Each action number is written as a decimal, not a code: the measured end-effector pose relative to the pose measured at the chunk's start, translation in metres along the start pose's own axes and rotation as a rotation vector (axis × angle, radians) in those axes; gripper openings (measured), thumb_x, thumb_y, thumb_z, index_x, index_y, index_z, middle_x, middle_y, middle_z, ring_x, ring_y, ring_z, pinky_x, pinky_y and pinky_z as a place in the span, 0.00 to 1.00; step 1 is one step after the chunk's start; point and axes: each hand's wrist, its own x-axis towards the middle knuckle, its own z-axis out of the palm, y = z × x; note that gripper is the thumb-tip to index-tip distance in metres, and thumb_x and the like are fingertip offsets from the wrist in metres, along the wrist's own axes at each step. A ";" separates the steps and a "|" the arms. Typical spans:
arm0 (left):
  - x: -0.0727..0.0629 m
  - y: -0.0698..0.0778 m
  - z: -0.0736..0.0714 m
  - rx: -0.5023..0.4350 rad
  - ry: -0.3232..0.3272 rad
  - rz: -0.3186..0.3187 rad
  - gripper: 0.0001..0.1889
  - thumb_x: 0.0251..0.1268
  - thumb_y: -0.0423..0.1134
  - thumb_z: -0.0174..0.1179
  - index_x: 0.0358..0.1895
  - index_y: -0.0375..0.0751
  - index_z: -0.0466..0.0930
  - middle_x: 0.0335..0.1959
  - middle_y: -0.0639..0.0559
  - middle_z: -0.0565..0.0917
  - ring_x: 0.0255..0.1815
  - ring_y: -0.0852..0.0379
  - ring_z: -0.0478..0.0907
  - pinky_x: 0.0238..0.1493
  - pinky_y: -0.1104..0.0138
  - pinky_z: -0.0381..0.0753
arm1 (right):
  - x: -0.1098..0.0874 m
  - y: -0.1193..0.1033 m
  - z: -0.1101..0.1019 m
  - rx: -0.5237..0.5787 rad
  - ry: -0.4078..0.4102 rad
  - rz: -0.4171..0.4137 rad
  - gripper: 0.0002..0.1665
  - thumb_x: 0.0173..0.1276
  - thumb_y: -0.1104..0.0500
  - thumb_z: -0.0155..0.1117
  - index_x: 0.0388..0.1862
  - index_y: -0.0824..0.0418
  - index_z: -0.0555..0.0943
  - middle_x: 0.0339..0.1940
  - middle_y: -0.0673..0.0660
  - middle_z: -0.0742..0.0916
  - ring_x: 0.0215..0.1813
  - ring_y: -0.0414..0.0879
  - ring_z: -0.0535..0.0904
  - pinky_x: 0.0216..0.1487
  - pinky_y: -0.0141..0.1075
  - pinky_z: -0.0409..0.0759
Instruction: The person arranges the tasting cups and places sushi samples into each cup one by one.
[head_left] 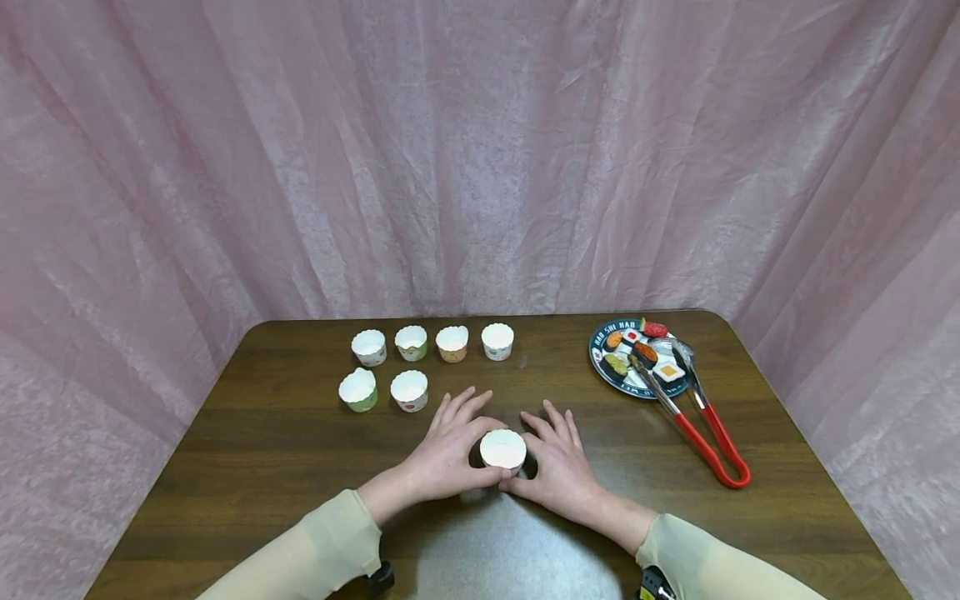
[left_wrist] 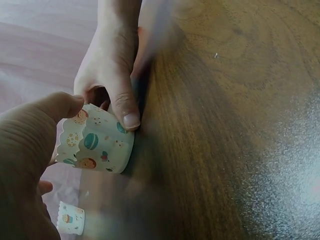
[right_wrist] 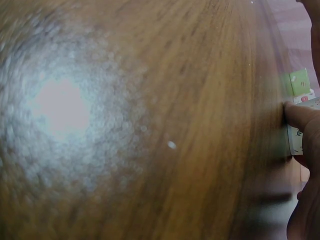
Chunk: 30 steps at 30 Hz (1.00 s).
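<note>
Between my two hands, a white paper baking cup [head_left: 502, 450] stands upright, its scalloped rim facing up. Teal and orange prints cover the side of this baking cup [left_wrist: 97, 142] in the left wrist view. My left hand [head_left: 453, 454] holds it from the left, thumb at the near side and index finger round the far side. From the right, my right hand [head_left: 558, 471] grips it too, and its thumb [left_wrist: 125, 107] presses low on the cup near the base. Only a sliver of the cup [right_wrist: 296, 142] shows in the right wrist view, behind the hand.
Several more baking cups stand at the back left: a far row [head_left: 452, 343] and two nearer ones, a green cup [head_left: 358, 390] and a white cup [head_left: 409, 392]. At right, red-handled tongs [head_left: 712, 442] lean on a plate [head_left: 600, 367] of sushi-like pieces. A pink curtain [head_left: 480, 167] hangs behind.
</note>
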 end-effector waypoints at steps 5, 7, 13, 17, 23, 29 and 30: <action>0.000 0.001 -0.004 -0.011 0.018 -0.004 0.29 0.56 0.66 0.71 0.58 0.58 0.82 0.81 0.49 0.59 0.83 0.47 0.43 0.77 0.39 0.38 | 0.000 0.000 0.000 0.004 0.003 -0.005 0.36 0.50 0.35 0.81 0.53 0.53 0.86 0.71 0.61 0.77 0.80 0.68 0.54 0.76 0.67 0.44; 0.000 0.003 -0.007 -0.019 0.023 -0.007 0.29 0.55 0.66 0.71 0.58 0.59 0.82 0.81 0.49 0.58 0.83 0.48 0.42 0.78 0.40 0.38 | 0.000 0.000 0.000 0.001 0.004 -0.005 0.36 0.50 0.34 0.81 0.53 0.53 0.86 0.71 0.61 0.77 0.80 0.68 0.54 0.76 0.67 0.44; 0.000 0.006 -0.017 -0.016 0.048 0.009 0.29 0.55 0.65 0.72 0.58 0.59 0.81 0.81 0.50 0.57 0.83 0.49 0.41 0.77 0.39 0.38 | 0.000 -0.001 0.000 -0.026 0.014 -0.012 0.37 0.50 0.35 0.81 0.53 0.53 0.86 0.70 0.61 0.78 0.79 0.68 0.55 0.75 0.68 0.46; -0.001 0.006 -0.026 -0.017 0.078 0.024 0.28 0.56 0.63 0.72 0.58 0.58 0.81 0.81 0.49 0.58 0.83 0.49 0.41 0.77 0.39 0.38 | 0.000 -0.001 0.001 -0.023 0.023 -0.018 0.34 0.49 0.34 0.81 0.49 0.53 0.86 0.70 0.61 0.78 0.79 0.68 0.55 0.75 0.69 0.46; -0.003 0.004 -0.038 -0.016 0.114 0.017 0.27 0.56 0.62 0.72 0.58 0.58 0.81 0.81 0.49 0.57 0.83 0.48 0.41 0.78 0.41 0.35 | 0.000 0.000 0.000 -0.020 0.021 -0.016 0.33 0.49 0.35 0.82 0.49 0.50 0.86 0.70 0.61 0.78 0.79 0.68 0.56 0.75 0.68 0.46; -0.002 0.001 -0.047 -0.005 0.136 0.024 0.28 0.56 0.63 0.72 0.58 0.58 0.81 0.81 0.48 0.57 0.84 0.48 0.40 0.77 0.39 0.35 | 0.000 0.000 0.001 -0.010 0.029 -0.019 0.32 0.48 0.36 0.83 0.48 0.50 0.87 0.69 0.61 0.78 0.79 0.68 0.56 0.75 0.69 0.46; -0.001 0.000 -0.049 -0.002 0.143 0.027 0.28 0.56 0.63 0.72 0.58 0.58 0.81 0.81 0.48 0.57 0.84 0.47 0.40 0.77 0.39 0.35 | 0.000 0.000 0.001 -0.008 0.033 -0.021 0.32 0.47 0.36 0.83 0.48 0.50 0.87 0.69 0.62 0.78 0.79 0.68 0.56 0.74 0.69 0.46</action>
